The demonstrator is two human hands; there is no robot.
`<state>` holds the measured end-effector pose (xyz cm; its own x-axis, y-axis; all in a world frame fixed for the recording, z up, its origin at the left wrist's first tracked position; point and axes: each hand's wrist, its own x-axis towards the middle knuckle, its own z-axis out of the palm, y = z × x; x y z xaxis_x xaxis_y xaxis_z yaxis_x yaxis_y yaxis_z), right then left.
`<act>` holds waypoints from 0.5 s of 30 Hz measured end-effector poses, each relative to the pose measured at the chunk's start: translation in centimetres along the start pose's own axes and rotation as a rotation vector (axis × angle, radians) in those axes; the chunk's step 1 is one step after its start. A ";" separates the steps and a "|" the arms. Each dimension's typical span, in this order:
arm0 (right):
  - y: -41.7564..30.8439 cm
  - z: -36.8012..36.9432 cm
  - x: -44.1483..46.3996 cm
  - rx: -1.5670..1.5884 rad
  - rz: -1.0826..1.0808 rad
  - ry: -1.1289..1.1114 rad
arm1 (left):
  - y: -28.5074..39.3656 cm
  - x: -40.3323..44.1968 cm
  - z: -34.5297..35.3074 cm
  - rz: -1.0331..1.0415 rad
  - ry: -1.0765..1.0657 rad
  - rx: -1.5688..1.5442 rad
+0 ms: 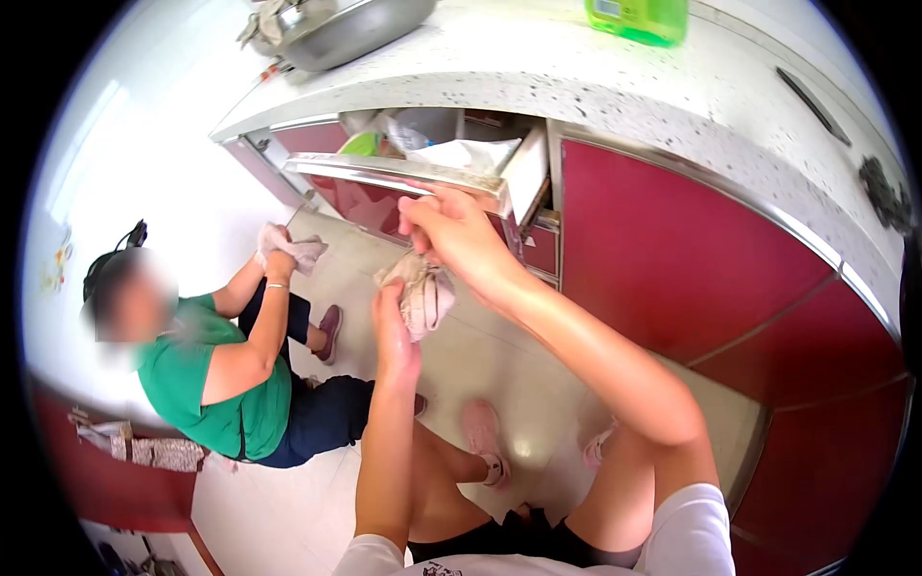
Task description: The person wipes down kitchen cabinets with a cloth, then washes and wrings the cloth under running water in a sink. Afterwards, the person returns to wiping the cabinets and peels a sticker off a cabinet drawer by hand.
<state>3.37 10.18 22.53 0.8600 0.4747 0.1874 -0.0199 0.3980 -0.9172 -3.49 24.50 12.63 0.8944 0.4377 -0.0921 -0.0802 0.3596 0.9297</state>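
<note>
My left hand is closed round a crumpled beige cloth, held up in front of the drawer. Just above it, my right hand has its fingers curled in a pinch. The cloth's upper end comes close to those fingertips; whether they grip it is hard to see. Behind my right hand, a red-fronted drawer is pulled out under the counter. Inside lie a white bag and a green item.
On the left crouches a person in a green shirt, both hands on another cloth. The speckled counter carries a metal pan, a green bottle, a dark flat bar and a black crumpled item. Red cabinet doors stand right.
</note>
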 end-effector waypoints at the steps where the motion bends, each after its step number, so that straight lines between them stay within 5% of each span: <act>1: 0.1 0.1 0.1 0.001 0.001 -0.022 | 0.1 -0.1 0.4 -0.021 -0.017 -0.002; 15: 1.1 -0.1 1.6 0.025 0.012 0.118 | -0.9 2.7 2.5 0.052 0.023 -0.057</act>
<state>4.78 11.26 21.80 0.9136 0.3844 0.1328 -0.0417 0.4133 -0.9097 0.09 23.34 12.45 0.8783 0.4753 -0.0525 -0.1523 0.3822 0.9115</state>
